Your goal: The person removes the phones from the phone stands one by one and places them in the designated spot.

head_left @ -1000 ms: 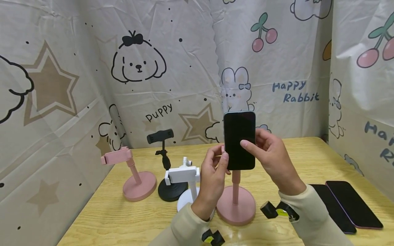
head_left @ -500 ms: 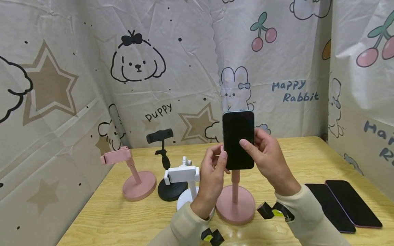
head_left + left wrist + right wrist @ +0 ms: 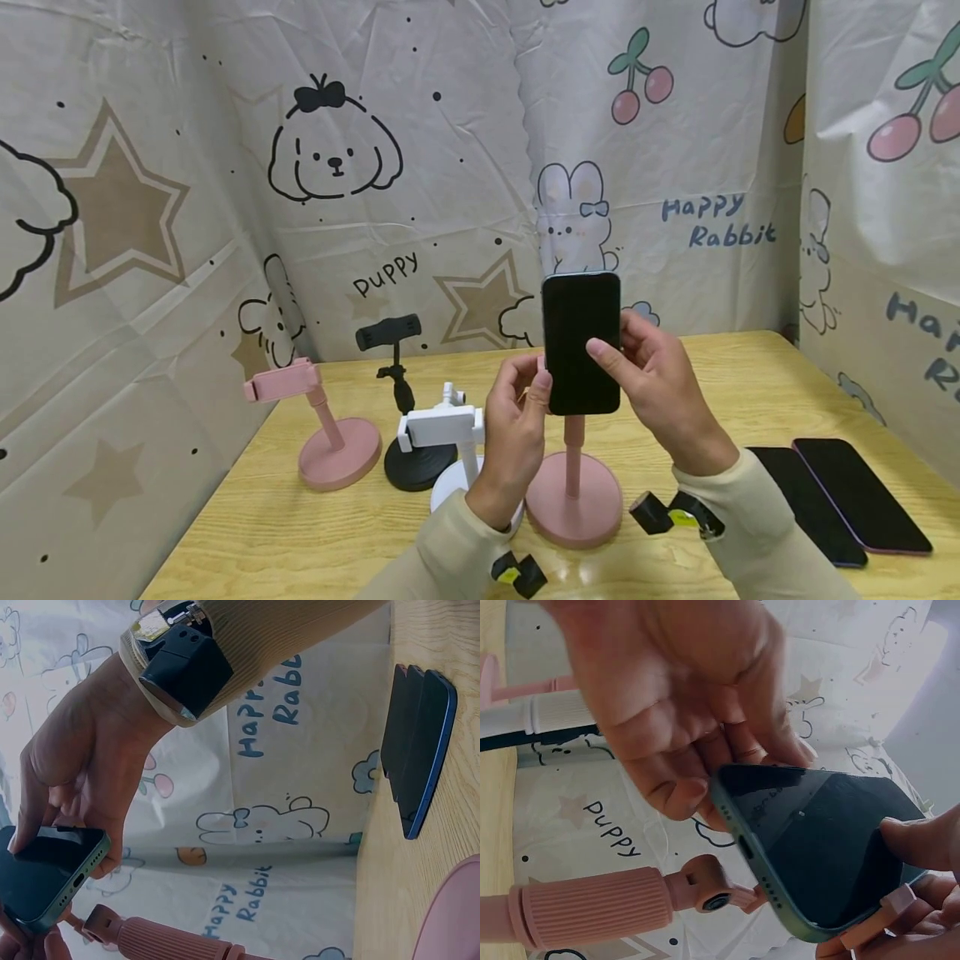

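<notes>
A dark smartphone [image 3: 579, 308] with a green-blue frame stands upright at the top of a pink phone stand [image 3: 573, 508]. My right hand [image 3: 671, 396] grips its right side, thumb flat on the screen and fingers behind. At the lower left edge, my left hand [image 3: 516, 437] holds the phone between thumb and bent fingers. In the head view a bit of pink shows beside those fingers. In the right wrist view a pink clamp arm [image 3: 885, 916] lies along the phone's edge near the right fingers. Most of the clamp is hidden behind the phone.
Left of the hands stand a white phone stand [image 3: 442, 427], a black one [image 3: 420, 467] and another pink one [image 3: 341, 454]. More phones [image 3: 862, 496] lie face up on the wooden table [image 3: 300, 550] at the right. A printed curtain [image 3: 465, 150] surrounds the table.
Barely anything differs: the phone and hands shifted very slightly left with the view. Both hands keep their hold on the phone.
</notes>
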The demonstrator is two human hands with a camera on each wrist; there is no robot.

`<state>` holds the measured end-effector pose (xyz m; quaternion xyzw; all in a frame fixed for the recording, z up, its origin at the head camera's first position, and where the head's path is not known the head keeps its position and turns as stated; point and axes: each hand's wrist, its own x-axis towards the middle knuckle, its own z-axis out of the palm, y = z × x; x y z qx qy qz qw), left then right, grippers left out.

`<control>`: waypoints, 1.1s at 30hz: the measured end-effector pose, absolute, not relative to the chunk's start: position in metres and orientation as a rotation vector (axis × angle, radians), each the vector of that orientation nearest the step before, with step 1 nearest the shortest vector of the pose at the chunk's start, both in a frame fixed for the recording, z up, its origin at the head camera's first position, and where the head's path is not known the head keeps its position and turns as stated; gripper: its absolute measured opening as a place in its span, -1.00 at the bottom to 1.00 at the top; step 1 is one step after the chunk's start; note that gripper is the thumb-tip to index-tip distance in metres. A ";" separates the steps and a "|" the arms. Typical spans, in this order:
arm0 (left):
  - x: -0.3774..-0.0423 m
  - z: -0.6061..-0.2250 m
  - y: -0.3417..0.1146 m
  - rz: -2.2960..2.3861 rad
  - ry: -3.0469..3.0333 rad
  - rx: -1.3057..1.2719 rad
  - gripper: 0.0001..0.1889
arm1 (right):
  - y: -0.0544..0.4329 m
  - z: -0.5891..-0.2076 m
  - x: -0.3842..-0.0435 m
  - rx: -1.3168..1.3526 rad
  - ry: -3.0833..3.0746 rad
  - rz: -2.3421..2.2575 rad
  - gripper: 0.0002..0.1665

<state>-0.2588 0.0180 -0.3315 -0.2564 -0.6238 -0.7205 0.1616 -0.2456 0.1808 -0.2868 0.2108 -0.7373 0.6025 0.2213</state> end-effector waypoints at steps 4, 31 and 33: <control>-0.259 -0.331 0.017 -2.041 -1.779 -0.737 -0.76 | 0.182 -0.284 -0.244 0.595 -2.054 1.662 -0.58; -0.254 -0.330 0.025 -2.003 -1.734 -0.655 -0.80 | 0.192 -0.278 -0.241 0.617 -2.122 1.639 -0.62; -0.253 -0.330 0.025 -1.998 -1.736 -0.647 -0.80 | 0.192 -0.278 -0.241 0.610 -2.135 1.625 -0.61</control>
